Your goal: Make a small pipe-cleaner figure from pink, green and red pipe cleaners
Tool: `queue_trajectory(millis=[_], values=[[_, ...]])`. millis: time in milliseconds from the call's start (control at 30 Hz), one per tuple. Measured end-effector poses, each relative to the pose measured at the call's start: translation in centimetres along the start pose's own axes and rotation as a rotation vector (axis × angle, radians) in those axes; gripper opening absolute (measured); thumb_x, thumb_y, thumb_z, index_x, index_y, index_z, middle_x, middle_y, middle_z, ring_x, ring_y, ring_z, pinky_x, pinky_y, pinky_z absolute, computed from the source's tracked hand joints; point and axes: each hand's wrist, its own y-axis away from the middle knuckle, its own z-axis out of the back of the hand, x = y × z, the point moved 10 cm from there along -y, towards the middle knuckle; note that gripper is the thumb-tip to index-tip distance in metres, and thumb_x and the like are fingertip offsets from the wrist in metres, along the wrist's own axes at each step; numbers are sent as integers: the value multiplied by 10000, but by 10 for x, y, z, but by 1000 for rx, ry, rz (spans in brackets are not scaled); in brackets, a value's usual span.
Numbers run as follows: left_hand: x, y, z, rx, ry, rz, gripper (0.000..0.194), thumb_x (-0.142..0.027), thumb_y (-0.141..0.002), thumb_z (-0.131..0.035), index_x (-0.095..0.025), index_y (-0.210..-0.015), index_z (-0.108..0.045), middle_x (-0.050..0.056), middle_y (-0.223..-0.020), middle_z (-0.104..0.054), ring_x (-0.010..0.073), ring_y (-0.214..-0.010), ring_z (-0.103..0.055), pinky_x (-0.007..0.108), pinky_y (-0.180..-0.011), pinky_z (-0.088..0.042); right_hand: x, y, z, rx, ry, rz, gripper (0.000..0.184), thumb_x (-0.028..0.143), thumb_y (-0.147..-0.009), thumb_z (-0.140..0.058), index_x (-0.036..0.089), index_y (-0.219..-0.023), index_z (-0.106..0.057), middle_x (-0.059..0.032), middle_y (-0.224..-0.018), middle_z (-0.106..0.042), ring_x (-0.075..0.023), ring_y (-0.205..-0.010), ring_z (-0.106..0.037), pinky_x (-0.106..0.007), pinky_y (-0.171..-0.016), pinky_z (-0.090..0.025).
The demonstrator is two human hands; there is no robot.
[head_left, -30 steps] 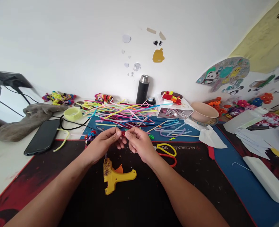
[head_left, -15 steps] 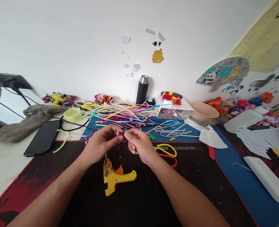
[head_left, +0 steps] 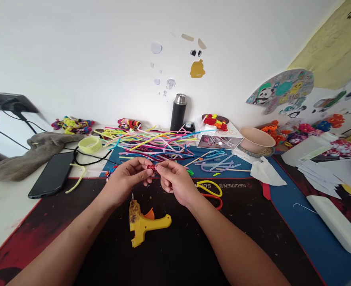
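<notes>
Between both hands is a small glittery red piece, likely coiled pipe cleaner, though the fingers cover much of it. My left hand pinches its left side between thumb and fingers. At its right end, my right hand is closed with thumb and forefinger on it. Below the hands a yellow glue gun with an orange trigger lies on the dark mat. Scissors with yellow and red handles lie beside my right wrist, their blades hidden.
Behind the hands spreads a heap of coloured pipe cleaners. A black flask, a white drawer box and a beige bowl stand near the wall. At left lie a phone and a yellow-green roll.
The fingers have shifted slightly around the red piece, with the left hand's lower fingers now showing beneath it. Both hands keep their hold; the whole view has moved a little.
</notes>
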Motion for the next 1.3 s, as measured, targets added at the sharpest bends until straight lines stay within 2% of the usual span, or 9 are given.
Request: queue_trajectory(millis=[200, 633, 833, 1033, 1300], values=[[5, 0, -5, -27, 87, 42, 353, -381, -707, -999, -172, -884, -776, 29, -739, -737, 166, -668, -670, 252, -595, -521, -4, 0, -5, 24, -67, -21, 430, 530, -794, -900, 206, -895, -637, 117, -508, -468, -64, -399, -355, -205, -392, -208], [12, 1, 0, -150, 156, 39, 383, -350, -618, -1041, -160, -821, -779, 17, -687, -745, 145, -608, -675, 242, -591, -528, -18, -1, -11, 25, -207, -22, 472, 544, -777, -920, 232, -902, -589, 128, -522, -465, -61, -392, -369, -201, -400, -220], [17, 0, -3, -134, 188, 58, 379, -358, -637, -1027, -161, -825, -764, 17, -691, -741, 149, -609, -676, 253, -595, -544, -19, 1, -14, 44, -249, -107, 492, 528, -741, -942, 230, -876, -575, 128, -524, -449, -61, -409, -365, -205, -421, -213], [15, 0, -3, -109, 125, 29, 367, -359, -659, -1020, -163, -846, -774, 21, -675, -749, 159, -612, -682, 261, -594, -551, -15, 0, -11, 60, -199, -83, 515, 590, -785, -888, 229, -840, -526, 107, -553, -499, -67, -407, -407, -209, -415, -222], [11, 2, -9, -105, 143, 44, 406, -328, -586, -1057, -162, -833, -780, 18, -676, -759, 149, -610, -686, 250, -601, -571, -20, 0, -10, 41, -254, -99, 522, 539, -749, -944, 221, -829, -539, 123, -510, -466, -54, -397, -378, -204, -413, -202]])
